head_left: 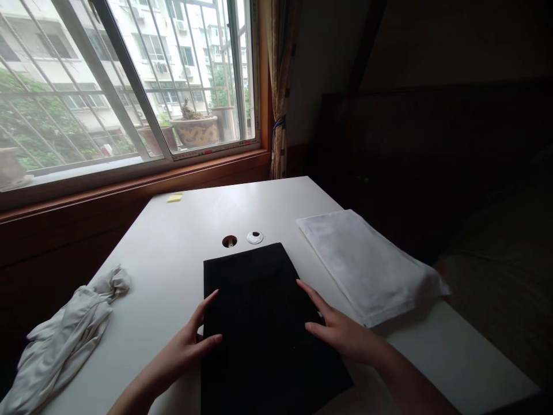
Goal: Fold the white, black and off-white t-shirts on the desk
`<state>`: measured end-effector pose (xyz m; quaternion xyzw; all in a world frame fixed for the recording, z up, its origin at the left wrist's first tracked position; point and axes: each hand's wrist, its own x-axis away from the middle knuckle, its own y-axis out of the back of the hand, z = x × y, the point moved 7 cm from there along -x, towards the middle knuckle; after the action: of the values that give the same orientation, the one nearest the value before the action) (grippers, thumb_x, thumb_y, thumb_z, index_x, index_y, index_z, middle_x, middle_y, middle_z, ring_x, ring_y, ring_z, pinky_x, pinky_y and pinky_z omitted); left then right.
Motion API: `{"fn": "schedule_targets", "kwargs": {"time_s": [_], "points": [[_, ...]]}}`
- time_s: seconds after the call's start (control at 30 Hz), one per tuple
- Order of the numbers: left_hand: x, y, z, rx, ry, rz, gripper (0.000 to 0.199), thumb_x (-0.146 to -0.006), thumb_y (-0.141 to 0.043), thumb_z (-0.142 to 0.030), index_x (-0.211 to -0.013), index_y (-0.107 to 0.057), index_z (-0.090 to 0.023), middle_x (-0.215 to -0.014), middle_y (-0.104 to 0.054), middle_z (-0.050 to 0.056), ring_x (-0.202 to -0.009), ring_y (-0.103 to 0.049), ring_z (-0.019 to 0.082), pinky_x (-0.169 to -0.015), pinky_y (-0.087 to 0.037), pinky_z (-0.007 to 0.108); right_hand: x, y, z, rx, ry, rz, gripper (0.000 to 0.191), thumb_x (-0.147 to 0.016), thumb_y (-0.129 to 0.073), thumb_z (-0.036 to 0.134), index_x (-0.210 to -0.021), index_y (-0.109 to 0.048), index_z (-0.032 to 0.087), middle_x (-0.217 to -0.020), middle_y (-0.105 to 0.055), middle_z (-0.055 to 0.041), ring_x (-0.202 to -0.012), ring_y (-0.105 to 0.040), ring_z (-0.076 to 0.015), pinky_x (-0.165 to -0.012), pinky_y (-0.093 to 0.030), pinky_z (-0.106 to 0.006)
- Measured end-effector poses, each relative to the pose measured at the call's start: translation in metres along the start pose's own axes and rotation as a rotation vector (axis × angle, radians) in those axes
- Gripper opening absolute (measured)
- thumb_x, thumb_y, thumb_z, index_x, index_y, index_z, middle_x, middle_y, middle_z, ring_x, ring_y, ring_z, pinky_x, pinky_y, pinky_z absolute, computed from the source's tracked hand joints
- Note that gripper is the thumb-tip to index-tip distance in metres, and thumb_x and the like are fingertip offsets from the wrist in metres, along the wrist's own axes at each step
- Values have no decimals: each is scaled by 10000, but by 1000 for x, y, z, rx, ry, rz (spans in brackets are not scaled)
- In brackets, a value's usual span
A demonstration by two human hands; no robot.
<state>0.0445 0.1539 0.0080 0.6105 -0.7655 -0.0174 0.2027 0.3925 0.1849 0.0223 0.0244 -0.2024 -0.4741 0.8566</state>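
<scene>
A flat, rectangular black piece that looks like folded cloth (259,328) lies in front of me at the near side of the white table (173,276). My left hand (196,340) grips its left edge, with the thumb and a fingertip over the top. At the right edge, my right hand (332,328) has its thumb on the black surface and the index finger along the side. The other fingers of both hands are mostly hidden. Whether anything lies inside the black piece, I cannot tell.
Crumpled light-grey cloth (73,328) lies at the left edge. On the right, a flat white cloth (371,271) overhangs the table's edge. Beyond the black piece are a round cable hole (229,241), a white cap (254,237) and yellow sticky notes (175,197). A barred window (142,75) stands behind.
</scene>
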Motion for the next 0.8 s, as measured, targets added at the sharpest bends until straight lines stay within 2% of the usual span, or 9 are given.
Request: {"fn": "schedule_targets", "kwargs": {"time_s": [0.07, 0.17, 0.3, 0.4, 0.5, 0.6, 0.7, 0.8], "points": [[2, -9, -1, -95, -77, -30, 833, -872, -739, -469, -1583, -307, -519, -1683, -337, -46, -1535, -328, 370, -1220, -333, 623, 2, -1, 4, 38, 23, -16, 806, -988, -566, 413, -1664, -128, 405, -1725, -236, -4, -1558, -289, -275, -1276, -237, -494], [2, -28, -4, -124, -127, -15, 857, -926, -667, -441, -1639, -192, -434, -1729, -186, -31, -1584, -192, 316, -1287, -175, 574, 5, 6, 8, 38, 49, -62, 736, -1008, -512, 388, -1661, -174, 394, -1717, -260, 16, -1566, -269, -257, -1287, -222, -482], [0, -54, -20, -95, -175, -26, 852, -957, -614, -436, -1655, -127, -394, -1736, -125, -33, -1592, -136, 292, -1295, -139, 545, 12, 32, 14, 69, 128, -182, 693, -1001, -513, 372, -1645, -257, 384, -1716, -256, 49, -1577, -238, -252, -1305, -176, -482], [-5, -73, -42, -60, -224, -38, 851, -961, -610, -408, -1656, -120, -397, -1735, -139, -40, -1593, -136, 291, -1300, -147, 533, 21, 57, 20, 76, 168, -254, 698, -990, -529, 402, -1641, -282, 365, -1701, -300, 34, -1565, -271, -279, -1299, -211, -503], [-17, -91, -67, -32, -279, -32, 877, -956, -623, -364, -1659, -100, -393, -1730, -194, -21, -1591, -160, 299, -1301, -160, 539, 32, 89, 26, 73, 160, -330, 742, -966, -562, 422, -1646, -271, 363, -1668, -374, 13, -1538, -333, -307, -1267, -303, -507], [-37, -109, -99, 1, -349, -11, 900, -944, -647, -298, -1657, -107, -403, -1718, -249, -4, -1582, -214, 304, -1294, -197, 539, 39, 131, 30, 45, 137, -412, 802, -930, -610, 403, -1647, -250, 390, -1629, -443, 3, -1498, -404, -327, -1202, -416, -487], [-65, -125, -142, 68, -453, -6, 902, -922, -665, -232, -1655, -162, -387, -1704, -296, 14, -1567, -260, 313, -1287, -215, 536, 44, 180, 38, 20, 164, -534, 838, -886, -659, 333, -1633, -286, 400, -1604, -480, -16, -1468, -447, -334, -1158, -455, -470], [-100, -142, -191, 180, -576, -15, 917, -865, -698, -163, -1645, -249, -338, -1670, -367, 53, -1553, -288, 331, -1284, -200, 544, 50, 227, 52, 8, 207, -649, 827, -892, -636, 257, -1635, -292, 374, -1592, -497, -62, -1429, -500, -297, -1090, -490, -383]]}}
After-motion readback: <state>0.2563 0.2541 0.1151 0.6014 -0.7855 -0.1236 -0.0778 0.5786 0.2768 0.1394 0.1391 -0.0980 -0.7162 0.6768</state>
